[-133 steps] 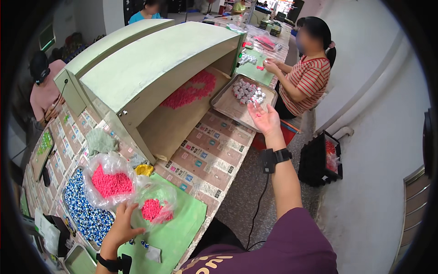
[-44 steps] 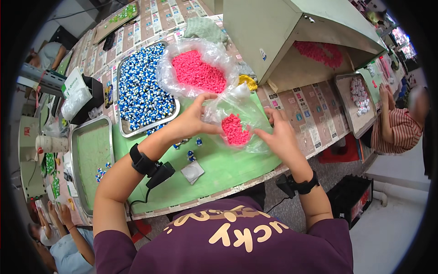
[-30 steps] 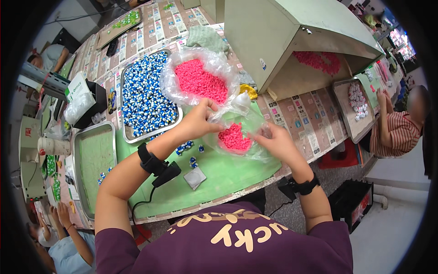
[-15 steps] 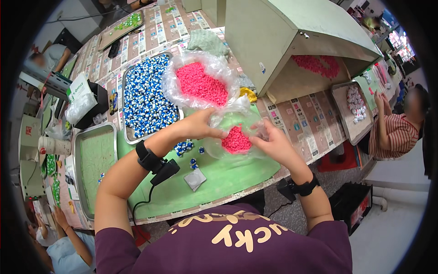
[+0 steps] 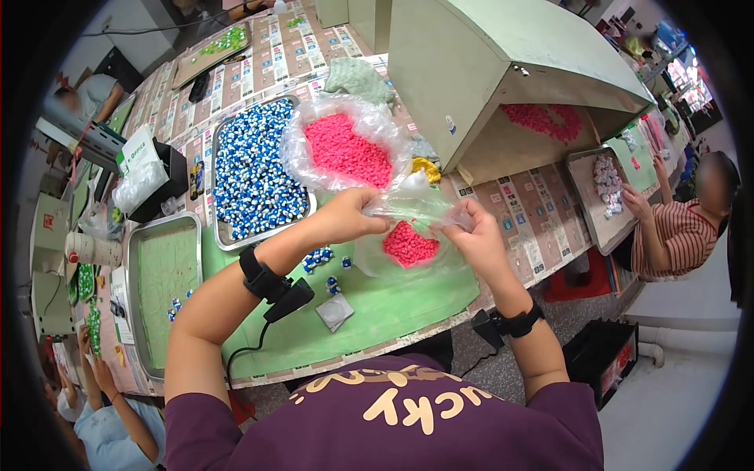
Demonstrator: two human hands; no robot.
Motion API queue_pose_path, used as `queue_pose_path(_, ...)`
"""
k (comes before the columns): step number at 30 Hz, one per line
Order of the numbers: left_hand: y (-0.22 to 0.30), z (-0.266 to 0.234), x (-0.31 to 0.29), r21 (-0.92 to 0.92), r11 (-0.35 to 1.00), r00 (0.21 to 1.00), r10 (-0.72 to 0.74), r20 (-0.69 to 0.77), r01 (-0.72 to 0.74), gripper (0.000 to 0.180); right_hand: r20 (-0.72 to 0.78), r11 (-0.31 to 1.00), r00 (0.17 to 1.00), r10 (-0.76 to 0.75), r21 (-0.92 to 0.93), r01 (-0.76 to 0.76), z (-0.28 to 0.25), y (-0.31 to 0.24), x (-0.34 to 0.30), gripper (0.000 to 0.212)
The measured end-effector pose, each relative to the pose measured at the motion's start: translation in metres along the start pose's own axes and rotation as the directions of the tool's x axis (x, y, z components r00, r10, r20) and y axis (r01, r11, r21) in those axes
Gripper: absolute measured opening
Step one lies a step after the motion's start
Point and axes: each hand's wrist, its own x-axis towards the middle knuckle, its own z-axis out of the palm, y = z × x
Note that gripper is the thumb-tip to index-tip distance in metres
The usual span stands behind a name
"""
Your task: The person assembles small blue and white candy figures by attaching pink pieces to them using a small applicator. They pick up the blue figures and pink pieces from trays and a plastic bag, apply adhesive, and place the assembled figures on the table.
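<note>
In front of me a clear plastic bag [image 5: 407, 207] lies on the green mat, with a small heap of pink pieces [image 5: 410, 245] in its lower part. My left hand [image 5: 353, 213] pinches the bag's rim on the left. On the right, my right hand [image 5: 475, 235] grips the opposite side of the rim between thumb and fingers. The plastic between both hands is drawn out. Just beyond stands a larger open clear bag [image 5: 294, 149], filled with the same kind of pink pieces [image 5: 345, 149].
Left of the big bag is a metal tray [image 5: 217, 184] full of small blue-and-white pieces. A green-lined tray [image 5: 166, 275] lies farther left. Grey square plates [image 5: 334, 312] and loose blue-and-white pieces [image 5: 317, 257] sit on the green mat [image 5: 377, 314]. A beige hood [image 5: 471, 86] rises behind, right; a co-worker [image 5: 679, 228] sits far right.
My hands have pulled the small bag's rim taut above the pink heap, the right hand shifting slightly. At far right, the co-worker's hands have moved apart, one now over their tray.
</note>
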Motion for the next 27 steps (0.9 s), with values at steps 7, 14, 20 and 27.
queue_pose_path(7, -0.004, 0.004, -0.002, 0.059, 0.998, 1.000, -0.005, -0.026, 0.007, 0.044, -0.088, 0.855, 0.993, -0.084, -0.518, 0.026, 0.007, -0.018, -0.002, 0.018)
queue_pose_path(14, 0.000, 0.003, 0.006, 0.062, 0.997, 0.993, -0.061, 0.104, 0.055, 0.033, 0.007, 0.996, 0.998, 0.058, -0.067, -0.057, -0.014, 0.000, 0.000, 0.023)
queue_pose_path(20, -0.022, 0.004, 0.010, -0.028, 1.000, 1.000, 0.001, 0.005, -0.001, 0.029, 0.084, 0.998, 0.995, 0.057, -0.028, -0.055, -0.007, -0.010, 0.001, 0.025)
queue_pose_path(27, -0.009, 0.004, 0.006, -0.079, 0.996, 0.997, 0.047, -0.058, -0.052, 0.034, 0.196, 0.978, 0.972, 0.133, -0.184, -0.097, -0.011, 0.005, 0.007, 0.024)
